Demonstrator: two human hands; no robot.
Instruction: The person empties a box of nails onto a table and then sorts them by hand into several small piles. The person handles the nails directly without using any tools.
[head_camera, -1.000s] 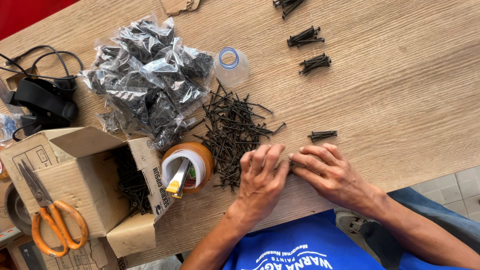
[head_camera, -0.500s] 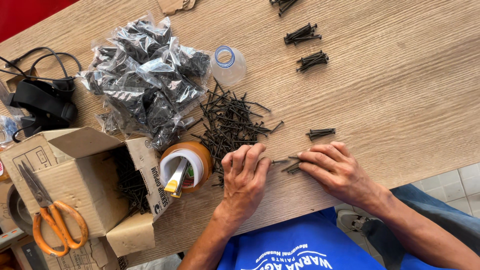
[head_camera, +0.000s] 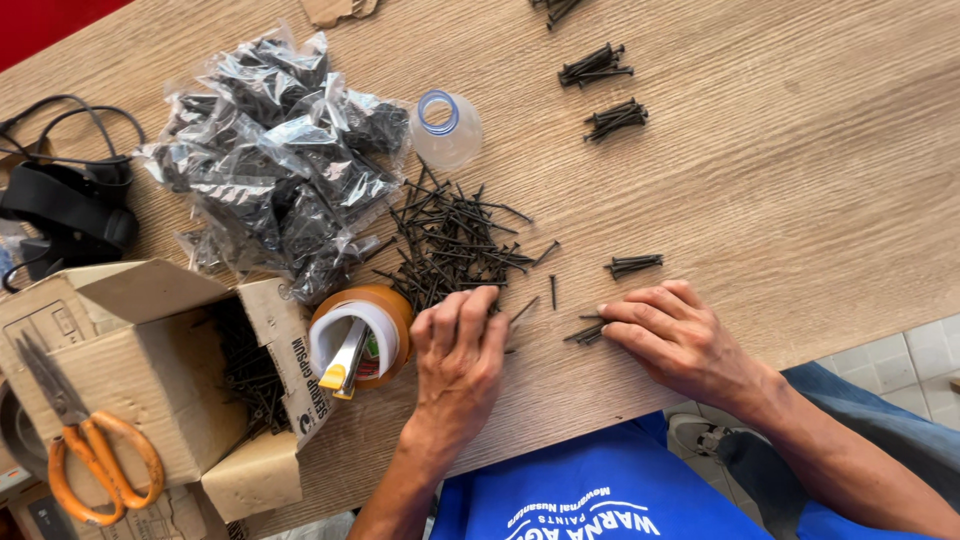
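Observation:
My left hand (head_camera: 456, 345) lies palm down at the near edge of a loose pile of black screws (head_camera: 450, 242), its fingertips on the nearest screws. Beside a small bunch of screws (head_camera: 586, 331) rests my right hand (head_camera: 674, 338), fingers flat and touching the bunch. One lone screw (head_camera: 552, 291) lies between the hands, and another small bunch (head_camera: 632, 264) sits just beyond my right hand. Neither hand grips anything that I can see.
Clear bags of screws (head_camera: 280, 170) are heaped at the back left beside a clear plastic bottle top (head_camera: 446, 128). A tape roll (head_camera: 360, 335), an open cardboard box (head_camera: 150, 370), orange scissors (head_camera: 80, 450) and a black strap (head_camera: 70, 205) fill the left. More screw bunches (head_camera: 612, 118) lie farther back.
My left hand has slid left, away from my right hand and onto the pile's edge. The right hand stayed by its small bunch, which now shows uncovered.

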